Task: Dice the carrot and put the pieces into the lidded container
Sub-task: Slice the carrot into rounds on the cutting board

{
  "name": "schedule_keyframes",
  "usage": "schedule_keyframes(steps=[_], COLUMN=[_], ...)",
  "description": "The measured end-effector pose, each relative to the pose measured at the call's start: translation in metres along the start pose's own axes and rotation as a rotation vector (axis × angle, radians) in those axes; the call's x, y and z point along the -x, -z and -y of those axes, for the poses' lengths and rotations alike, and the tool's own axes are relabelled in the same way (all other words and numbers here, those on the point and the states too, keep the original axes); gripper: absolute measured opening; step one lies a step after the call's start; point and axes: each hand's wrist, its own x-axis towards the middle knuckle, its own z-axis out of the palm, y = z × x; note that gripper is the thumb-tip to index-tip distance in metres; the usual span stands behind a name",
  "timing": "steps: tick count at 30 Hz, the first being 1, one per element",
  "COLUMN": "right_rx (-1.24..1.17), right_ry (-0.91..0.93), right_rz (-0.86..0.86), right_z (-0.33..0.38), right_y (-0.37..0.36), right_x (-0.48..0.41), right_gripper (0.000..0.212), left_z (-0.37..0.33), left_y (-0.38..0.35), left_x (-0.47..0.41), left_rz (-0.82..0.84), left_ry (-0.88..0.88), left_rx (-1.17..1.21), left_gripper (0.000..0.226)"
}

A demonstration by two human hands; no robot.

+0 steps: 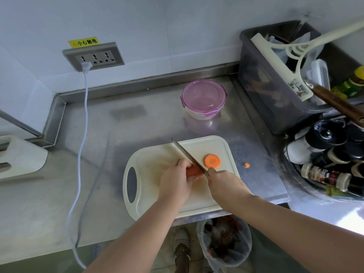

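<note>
Reaching in from the near edge, both forearms cross a white cutting board (153,160) that lies on the steel table (137,119). Below that edge a bag-lined bin (224,241) shows, its contents dark and hard to make out.

The left hand (175,180) covers most of the carrot (194,171), its fingers curled over the top and pressing it to the board. Only a short orange stretch shows. The carrot's long axis runs roughly left to right, its exposed end pointing right towards the blade.

The right hand (224,184) grips the knife (189,154), its fingers closed round a handle that is wholly hidden inside the fist. The blade runs from that hand up and to the left, its tip pointing at the far left, and it crosses the carrot's exposed end.

Just right of the blade a round carrot slice (212,160) lies flat on the board. A small orange bit (247,165) sits off the board on the table.

Farther back, well apart from the board, the container (203,98) stands with its pink lid on.
</note>
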Motion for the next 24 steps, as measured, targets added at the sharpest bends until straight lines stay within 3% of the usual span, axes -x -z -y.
schedule_keyframes(steps=[7,12,13,15,17,18,20,22,24], right_rx=[-0.027,0.006,0.021,0.073,0.132,0.182,0.271,0.284,0.284], right_ry=[-0.005,0.044,0.057,0.083,0.12,0.12,0.101,0.096,0.099], right_rz=[-0.015,-0.182,-0.228,-0.345,-0.456,-0.476,-0.506,-0.548,-0.576], right_z=[-0.004,-0.015,-0.019,-0.029,-0.038,-0.042,-0.047,-0.049,-0.051], right_y=[-0.006,0.002,0.008,0.017,0.024,0.026,0.027,0.029,0.031], right_x=[-0.004,0.009,0.013,0.019,0.02,0.02,0.018,0.016,0.015], right_gripper=[0.02,0.02,0.023,0.028,0.026,0.025,0.029,0.034,0.033], left_z=[0.005,0.014,0.014,0.011,0.004,-0.002,-0.017,-0.033,-0.041], left_y=[-0.001,0.002,0.006,0.022,0.039,0.045,0.048,0.046,0.039], left_x=[-0.001,0.0,0.0,0.0,-0.005,-0.01,-0.021,-0.029,-0.036], left_rz=[0.018,0.088,0.018,-0.28,-0.515,-0.509,-0.296,-0.013,0.136], left_ry=[0.006,0.009,0.016,0.004,-0.14,-0.262,-0.492,-0.592,-0.624], left_rx=[0.045,0.163,0.196,0.292,0.247,0.156,-0.071,-0.261,-0.376], left_gripper=[0.03,0.032,0.029,0.016,0.015,0.021,0.033,0.044,0.046])
